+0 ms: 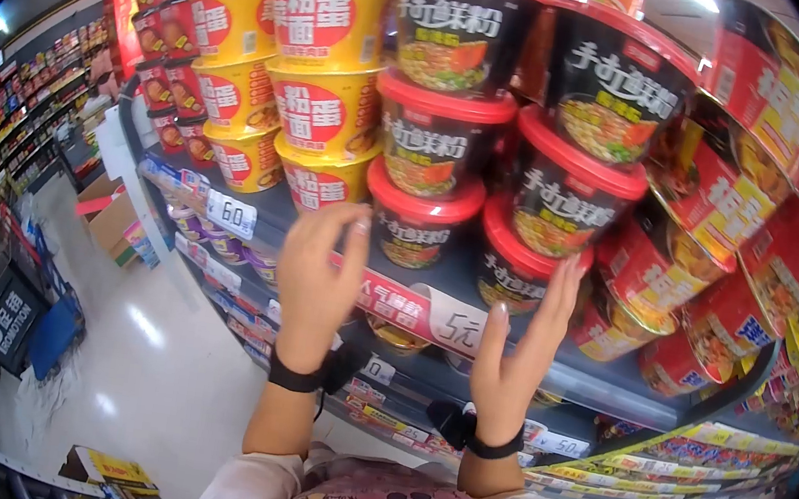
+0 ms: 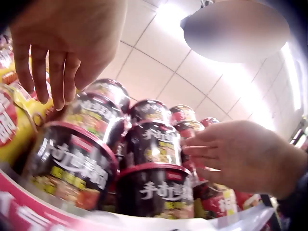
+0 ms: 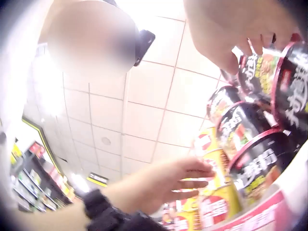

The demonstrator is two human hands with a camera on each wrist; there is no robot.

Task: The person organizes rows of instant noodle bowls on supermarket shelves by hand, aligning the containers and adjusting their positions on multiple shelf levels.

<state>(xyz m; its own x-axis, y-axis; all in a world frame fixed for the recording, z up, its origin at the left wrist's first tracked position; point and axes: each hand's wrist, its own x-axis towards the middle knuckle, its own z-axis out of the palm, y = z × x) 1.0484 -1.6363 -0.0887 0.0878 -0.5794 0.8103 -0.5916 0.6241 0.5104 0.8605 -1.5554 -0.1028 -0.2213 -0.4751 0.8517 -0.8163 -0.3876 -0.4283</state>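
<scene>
Black noodle cups with red lids (image 1: pixel 431 138) stand in two stacks, three high, at the shelf front. The left hand (image 1: pixel 318 274) is raised at the lower left of these stacks, beside the yellow cups (image 1: pixel 323 103), with its fingers extended upward and nothing held. At the right black stack, the right hand (image 1: pixel 522 352) has straight fingers near the lowest cup (image 1: pixel 514 273); whether it touches is unclear. In the left wrist view the left hand's fingers (image 2: pixel 55 72) hang down in front of the cups. The right wrist view shows the right hand (image 3: pixel 231 29) close to black cups (image 3: pixel 262 72).
Red cups (image 1: pixel 700 188) lean in stacks on the right, and more red cups (image 1: pixel 181 29) stand at the far left. A price strip (image 1: pixel 412 309) runs along the shelf edge, with lower shelves beneath. An open cardboard box (image 1: pixel 115 227) sits on the aisle floor at left.
</scene>
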